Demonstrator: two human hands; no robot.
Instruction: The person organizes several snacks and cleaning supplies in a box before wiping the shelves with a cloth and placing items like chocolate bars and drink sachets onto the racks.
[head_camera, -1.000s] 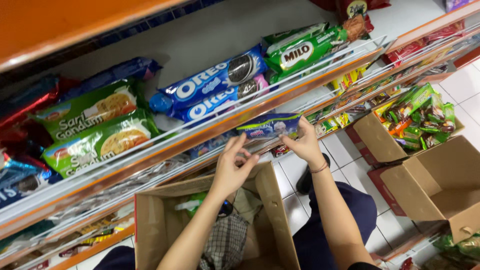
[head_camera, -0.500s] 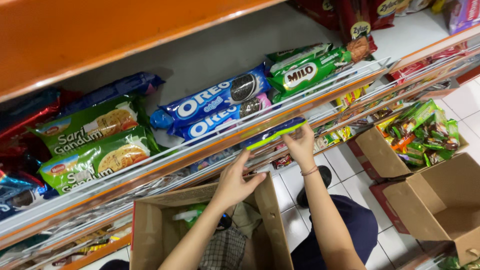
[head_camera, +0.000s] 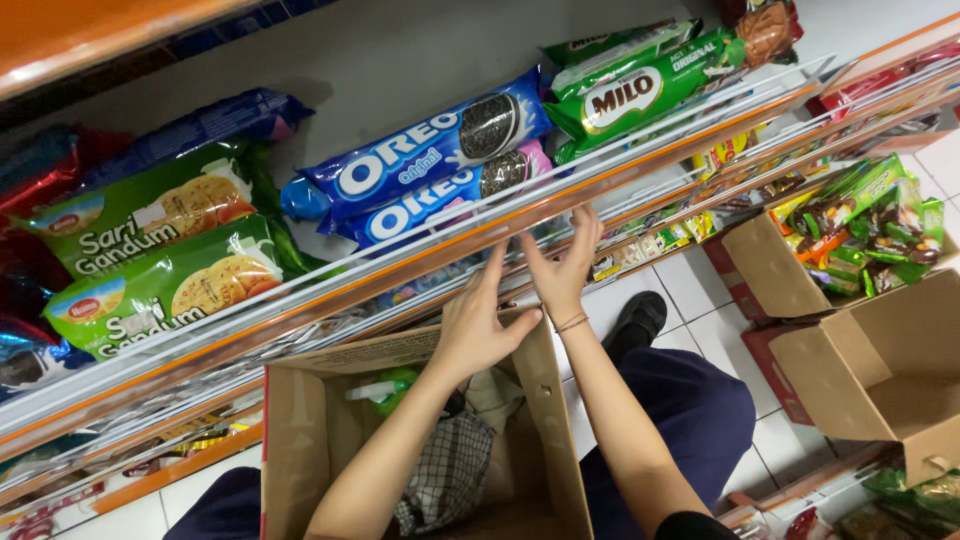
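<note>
Head view: the small blue packet held earlier is gone from the right hand (head_camera: 562, 268). Both it and the left hand (head_camera: 478, 322) now rest open-fingered against the shelf rail (head_camera: 330, 290), holding nothing, apparently just below the blue cookie packs (head_camera: 420, 170).

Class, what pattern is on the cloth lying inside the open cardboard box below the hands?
A dark-and-white check pattern on the cloth, clearest in the head view.

Green milk-drink packs (head_camera: 640, 85), green wheat-biscuit packs (head_camera: 160, 255), open cardboard boxes (head_camera: 880, 370)

Glossy plastic biscuit packs (head_camera: 420, 170) lie above a matt brown cardboard box (head_camera: 300, 430) holding checked cloth (head_camera: 445, 480).
</note>
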